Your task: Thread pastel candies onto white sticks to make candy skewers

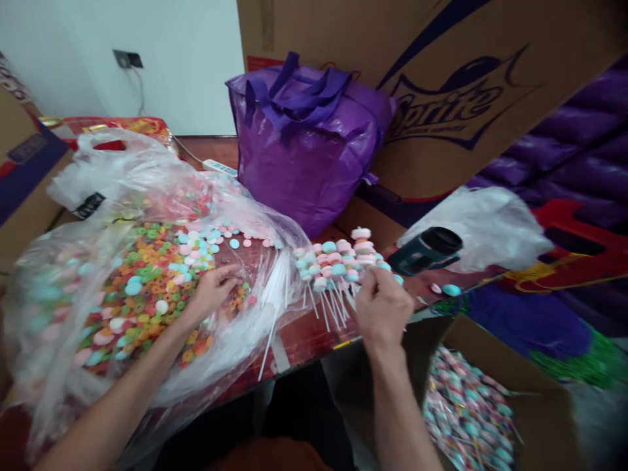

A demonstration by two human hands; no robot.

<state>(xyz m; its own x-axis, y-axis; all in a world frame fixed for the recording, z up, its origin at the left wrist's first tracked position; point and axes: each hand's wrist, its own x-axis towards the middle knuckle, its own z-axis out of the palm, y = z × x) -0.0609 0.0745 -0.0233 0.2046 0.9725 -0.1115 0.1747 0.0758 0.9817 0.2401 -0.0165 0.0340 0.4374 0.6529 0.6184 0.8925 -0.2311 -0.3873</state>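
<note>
My left hand [214, 288] reaches into a wide clear plastic bag [73, 196] and rests on a heap of coloured ring and disc candies [147, 281], fingers curled on the sweets. My right hand [381, 307] is closed in a pinch over a bunch of candy skewers [338, 261], pastel discs threaded on white sticks, which lie on the red table edge [309, 340]. Loose white sticks [275, 307] lie between the two hands.
A purple shopping bag [304, 144] stands behind the skewers against a large cardboard box [441, 85]. A dark teal tool [424, 252] lies to the right by a clear bag [483, 226]. An open carton of wrapped skewers [466, 412] sits lower right.
</note>
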